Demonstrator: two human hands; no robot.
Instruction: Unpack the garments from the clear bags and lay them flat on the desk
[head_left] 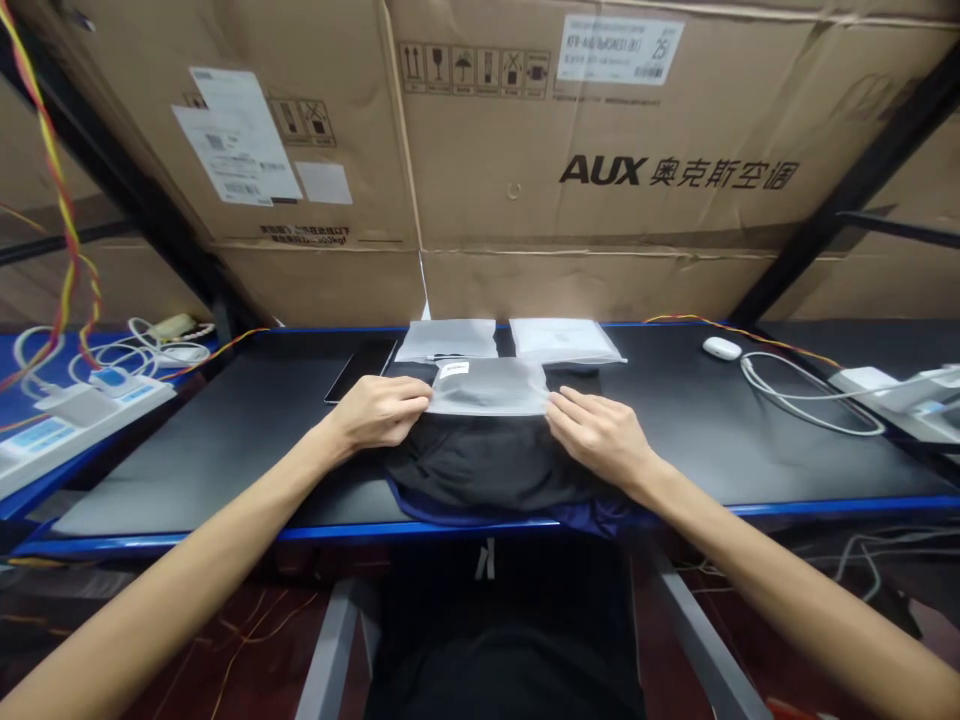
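Note:
A folded black garment [487, 465] lies at the front edge of the black table [712, 420], its far end inside a frosted plastic bag [491, 388] with a small white label. My left hand [382, 410] pinches the bag's left edge, fingers closed on it. My right hand [596, 432] rests on the garment at the bag's right edge, with its fingers curled at the bag's opening. A dark blue layer [592, 517] shows under the garment at the table's front.
Two more frosted bags [450, 340] [564, 341] lie behind. A dark tablet [360, 368] sits left of them. White mouse [721, 348], white cable [802, 400] and power strip [900, 395] on the right; power strips [82, 410] and cables on the left. Cardboard boxes [525, 150] wall the back.

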